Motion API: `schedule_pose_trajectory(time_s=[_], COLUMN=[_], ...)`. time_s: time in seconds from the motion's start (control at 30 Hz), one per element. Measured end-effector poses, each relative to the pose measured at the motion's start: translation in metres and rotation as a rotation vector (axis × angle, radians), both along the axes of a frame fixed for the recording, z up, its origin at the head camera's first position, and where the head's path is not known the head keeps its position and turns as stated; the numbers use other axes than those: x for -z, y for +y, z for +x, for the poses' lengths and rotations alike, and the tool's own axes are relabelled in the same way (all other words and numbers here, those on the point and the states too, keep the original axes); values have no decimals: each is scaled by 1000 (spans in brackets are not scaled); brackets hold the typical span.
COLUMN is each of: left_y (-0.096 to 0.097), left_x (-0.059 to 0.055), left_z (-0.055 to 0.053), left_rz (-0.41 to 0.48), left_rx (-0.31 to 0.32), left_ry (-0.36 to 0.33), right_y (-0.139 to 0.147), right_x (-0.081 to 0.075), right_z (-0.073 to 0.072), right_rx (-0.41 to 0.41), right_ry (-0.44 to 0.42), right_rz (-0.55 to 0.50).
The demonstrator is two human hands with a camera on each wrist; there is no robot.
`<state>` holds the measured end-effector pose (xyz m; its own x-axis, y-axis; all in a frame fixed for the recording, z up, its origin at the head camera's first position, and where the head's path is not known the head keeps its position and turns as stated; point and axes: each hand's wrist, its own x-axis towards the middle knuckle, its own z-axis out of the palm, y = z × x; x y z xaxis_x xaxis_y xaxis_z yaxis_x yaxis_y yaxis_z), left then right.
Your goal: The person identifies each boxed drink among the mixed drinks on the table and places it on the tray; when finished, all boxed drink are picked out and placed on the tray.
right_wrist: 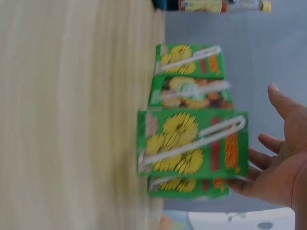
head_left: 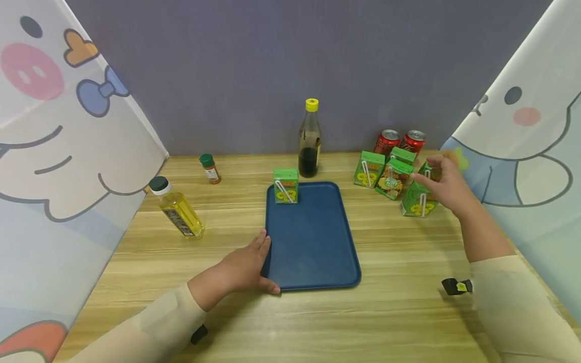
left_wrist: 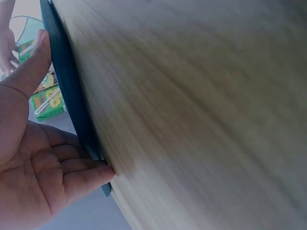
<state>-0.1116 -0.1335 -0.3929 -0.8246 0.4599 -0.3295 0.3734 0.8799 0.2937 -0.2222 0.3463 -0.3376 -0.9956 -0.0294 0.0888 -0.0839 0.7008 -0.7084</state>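
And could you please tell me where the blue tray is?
In the head view, the blue tray lies near the middle of the table, with the left hand touching its left edge and a green drink carton at its far left corner.

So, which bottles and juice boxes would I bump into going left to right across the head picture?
Bottle of yellow liquid → small shaker bottle → green box on the blue tray → yellow-capped bottle → group of green boxes.

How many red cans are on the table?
2. One red can stands behind the green cartons; the other red can is just to its right, also toward the back. More could be hidden behind the cartons.
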Motion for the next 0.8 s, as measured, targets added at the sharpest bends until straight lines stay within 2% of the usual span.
schedule_pose_trajectory(time_s=[0.13, 0.2, 0.43, 0.57, 0.8], left_y=[0, 1, 1, 2, 2], left_x=[1, 1, -1, -2, -2], left_z=[0, 0, 0, 0, 0], left_rz=[-4, -6, -7, -12, -23], left_rx=[-1, -1, 0, 0, -4], left_ry=[-1, -2, -7, -4, -6], right_y=[15, 20, 30, 30, 21], right_x=[9, 15, 30, 35, 34], right_z=[2, 4, 10, 12, 15], right_rx=[-37, -41, -53, -64, -120], right_ry=[-86, -117, -209, -221, -211], right_rz=[86, 93, 12, -23, 55])
